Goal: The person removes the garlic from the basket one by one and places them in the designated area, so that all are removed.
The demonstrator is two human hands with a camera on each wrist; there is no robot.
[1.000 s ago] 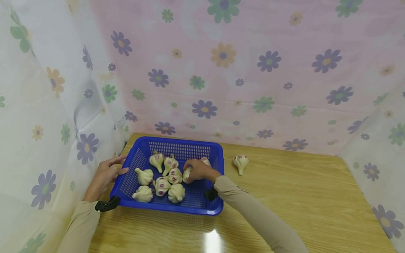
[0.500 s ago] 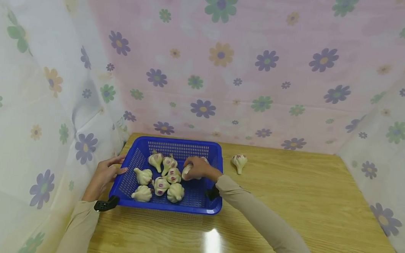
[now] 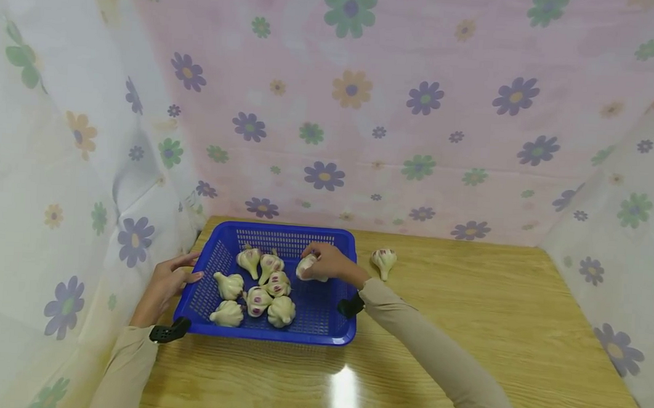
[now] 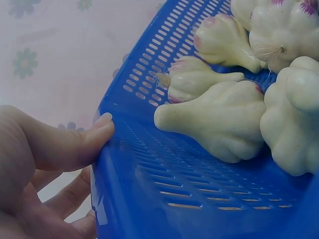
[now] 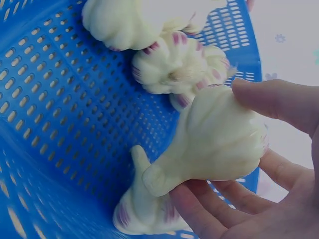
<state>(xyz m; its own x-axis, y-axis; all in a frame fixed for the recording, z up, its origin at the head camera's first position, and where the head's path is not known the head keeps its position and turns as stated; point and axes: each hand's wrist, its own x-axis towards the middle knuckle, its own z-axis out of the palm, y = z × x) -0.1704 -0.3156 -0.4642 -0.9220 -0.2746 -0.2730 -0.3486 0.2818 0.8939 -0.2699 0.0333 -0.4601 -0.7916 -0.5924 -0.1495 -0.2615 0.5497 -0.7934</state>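
In the head view, a blue plastic basket (image 3: 281, 335) with slotted walls holds several garlic bulbs (image 3: 281, 311). My right hand (image 3: 329, 262) is over its right half and grips a garlic bulb (image 5: 219, 134) between thumb and fingers, neck pointing down and away from the palm. Below that bulb, in the right wrist view, another garlic bulb (image 5: 144, 209) with purple streaks lies against the basket wall, mostly covered by my hand in the head view. My left hand (image 4: 45, 159) holds the basket's left rim, thumb on the edge and fingers against the outer side.
One more garlic bulb (image 3: 384, 262) lies on the wooden table (image 3: 466, 310), just right of the basket. Flower-printed cloth (image 3: 397, 140) rises behind the table and along both sides. The basket stands close to the left cloth.
My right hand has raised the garlic bulb and drawn it slightly toward the back of the basket. The left hand stays on the rim, and the head view has shifted a little.
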